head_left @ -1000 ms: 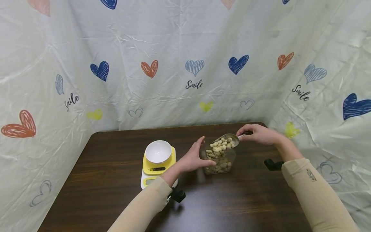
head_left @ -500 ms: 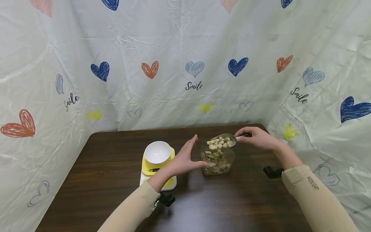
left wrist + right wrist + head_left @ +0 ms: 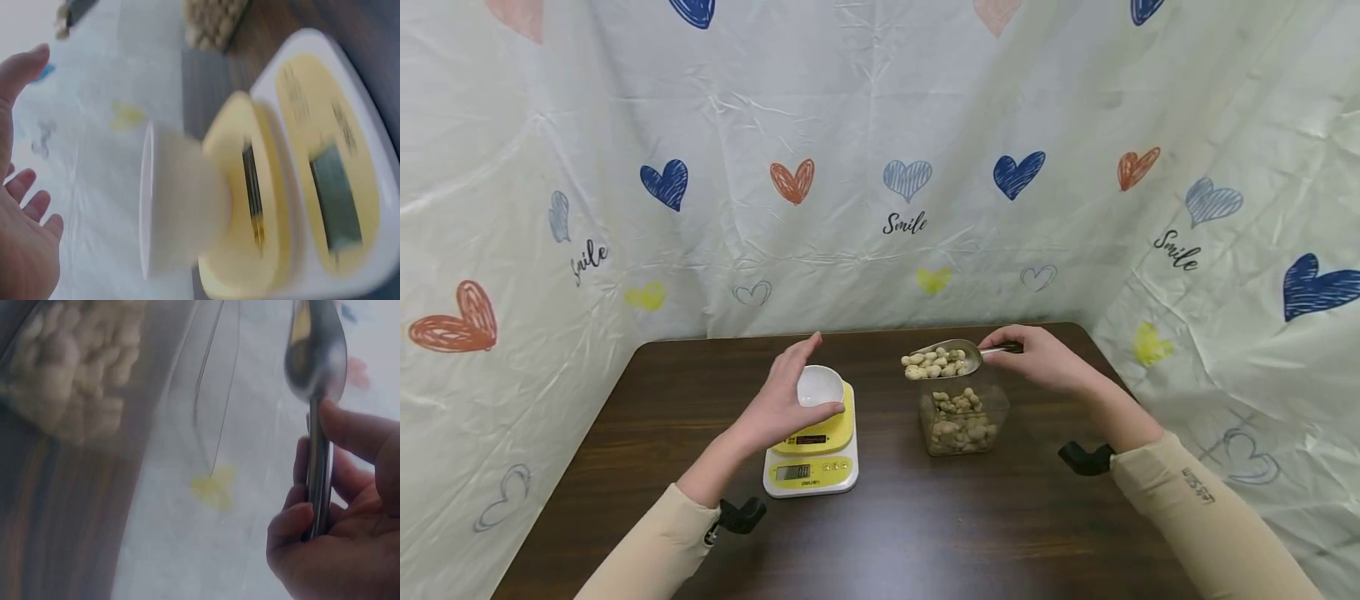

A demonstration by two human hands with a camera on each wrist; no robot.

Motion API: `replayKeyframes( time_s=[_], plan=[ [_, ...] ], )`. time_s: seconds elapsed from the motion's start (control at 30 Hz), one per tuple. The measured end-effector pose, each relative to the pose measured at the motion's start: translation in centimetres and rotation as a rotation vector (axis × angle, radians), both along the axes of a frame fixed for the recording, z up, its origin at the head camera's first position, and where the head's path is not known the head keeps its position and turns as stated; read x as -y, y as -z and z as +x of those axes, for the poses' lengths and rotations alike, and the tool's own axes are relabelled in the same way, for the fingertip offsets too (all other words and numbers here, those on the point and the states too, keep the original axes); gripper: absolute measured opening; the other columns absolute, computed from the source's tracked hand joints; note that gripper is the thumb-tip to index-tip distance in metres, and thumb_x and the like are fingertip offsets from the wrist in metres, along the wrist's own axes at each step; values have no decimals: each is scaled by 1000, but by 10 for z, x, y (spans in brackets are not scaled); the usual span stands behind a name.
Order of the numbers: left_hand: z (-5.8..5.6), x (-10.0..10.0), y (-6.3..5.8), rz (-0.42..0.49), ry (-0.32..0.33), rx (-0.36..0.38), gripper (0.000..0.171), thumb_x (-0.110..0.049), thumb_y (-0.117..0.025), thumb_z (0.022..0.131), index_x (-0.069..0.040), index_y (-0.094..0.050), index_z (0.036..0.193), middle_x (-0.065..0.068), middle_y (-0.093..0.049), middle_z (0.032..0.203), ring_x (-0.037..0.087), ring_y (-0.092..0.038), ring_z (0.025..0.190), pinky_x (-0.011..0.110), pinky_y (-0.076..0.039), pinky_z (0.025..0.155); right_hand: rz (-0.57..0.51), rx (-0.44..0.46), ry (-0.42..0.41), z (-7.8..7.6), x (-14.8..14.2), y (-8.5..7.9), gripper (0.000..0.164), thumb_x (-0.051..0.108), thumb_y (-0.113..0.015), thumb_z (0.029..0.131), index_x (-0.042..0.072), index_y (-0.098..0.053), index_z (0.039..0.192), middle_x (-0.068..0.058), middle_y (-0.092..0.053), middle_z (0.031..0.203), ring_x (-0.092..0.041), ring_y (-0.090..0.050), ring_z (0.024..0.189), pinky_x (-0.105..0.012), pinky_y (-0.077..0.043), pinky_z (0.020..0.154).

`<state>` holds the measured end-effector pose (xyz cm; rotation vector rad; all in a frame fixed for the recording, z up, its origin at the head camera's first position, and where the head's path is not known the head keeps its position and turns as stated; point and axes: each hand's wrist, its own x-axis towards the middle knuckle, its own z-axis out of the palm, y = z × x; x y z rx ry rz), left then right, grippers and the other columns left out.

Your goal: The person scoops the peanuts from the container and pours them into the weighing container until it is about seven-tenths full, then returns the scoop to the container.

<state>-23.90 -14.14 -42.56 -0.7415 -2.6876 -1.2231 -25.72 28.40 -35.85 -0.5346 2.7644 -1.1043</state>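
My right hand (image 3: pixel 1037 357) grips the handle of a metal scoop (image 3: pixel 317 362). Heaped in the scoop are peanuts in their shells (image 3: pixel 934 364), held above a clear square container (image 3: pixel 1000 414) and toward its left side. More peanuts (image 3: pixel 81 369) lie inside that container. With thumb and fingers spread apart, my left hand (image 3: pixel 780 404) hovers close to a white bowl (image 3: pixel 187 200). In the left wrist view a gap shows between this hand and the bowl, and nothing is in its grasp. Under the bowl is a yellow and white kitchen scale (image 3: pixel 812 471), its display reading about 0.0.
All of it stands on a dark wooden table (image 3: pixel 910 533). A white curtain (image 3: pixel 850 108) printed with hearts hangs behind the table and along both sides. Bare tabletop shows between the scale and the container.
My left hand has left the container's side and moved left to the bowl. The right hand has carried the loaded scoop a little to the left.
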Motion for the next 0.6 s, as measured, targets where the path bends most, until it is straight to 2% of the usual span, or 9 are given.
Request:
replayKeyframes(
  time_s=[0.13, 0.27, 0.6],
  plan=[
    [-4, 26, 4, -32, -35, 27, 114, -53, -86, 79, -23, -18, 165, 1, -25, 165, 27, -17, 151, 58, -30, 114, -28, 13, 14, -2, 18, -1, 31, 38, -67, 101, 16, -71, 122, -6, -64, 128, -25, -62, 111, -44, -51, 89],
    [-6, 41, 13, -48, -50, 77, 119, -55, -87, 77, -21, -15, 165, 4, -24, 165, 30, -16, 152, 60, -28, 114, -46, 33, 37, -3, 36, -1, 29, 40, -68, 100, 20, -71, 120, -5, -62, 131, -26, -61, 111, -44, -50, 87],
    [-14, 51, 41, -80, -66, 206, 126, -59, -87, 73, -17, -12, 166, 11, -19, 167, 38, -13, 152, 66, -26, 113, -75, 63, 28, -8, 84, 1, 26, 37, -68, 101, 20, -71, 121, -5, -56, 138, -26, -58, 116, -46, -49, 89]
  ],
)
